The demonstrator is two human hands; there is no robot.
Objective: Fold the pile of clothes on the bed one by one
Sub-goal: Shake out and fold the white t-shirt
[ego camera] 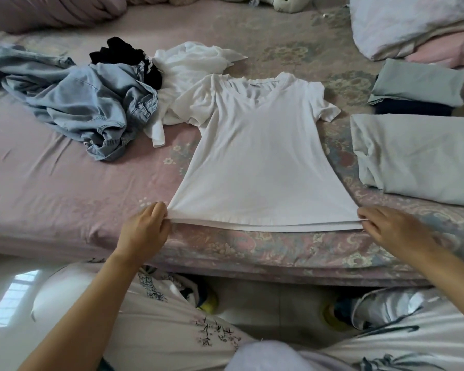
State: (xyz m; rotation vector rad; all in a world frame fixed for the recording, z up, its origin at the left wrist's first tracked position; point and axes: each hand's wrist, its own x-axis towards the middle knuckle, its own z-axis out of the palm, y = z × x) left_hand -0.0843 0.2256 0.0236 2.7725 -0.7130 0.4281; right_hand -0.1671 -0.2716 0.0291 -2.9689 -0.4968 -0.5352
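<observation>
While the white T-shirt [260, 156] lies flat and face up on the bed [51, 188], the step in hand looks like the laying-out: hem pulled straight before any fold is made.

Left hand [145, 231]: thumb and fingers pinch the hem's left corner. Right hand [394, 228]: fingers laid on the hem's right corner, apparently pinching it; the thumb is hidden, so the grip is a judgement. Both hands are well apart, the hem taut between them and lying near the bed's front edge. The shirt runs away from the hands, V-neck farthest off, 2 short sleeves spread to either side.

Beyond the left hand: unfolded pile, a crumpled denim garment [91, 103], a black item [123, 54] and a bunched white garment [188, 65] whose edge touches or slips under the shirt's left sleeve. Beyond the right hand: folded pale green pieces [413, 156], a smaller folded stack [418, 87] farther back with something dark beneath.

Judgement: task part done, about 3 garments left after this one.

Next move likely calls for letting go of the corners, then turning a side and its sleeve inward. Left sleeve should come clear of the white garment first, or it may drag.
</observation>
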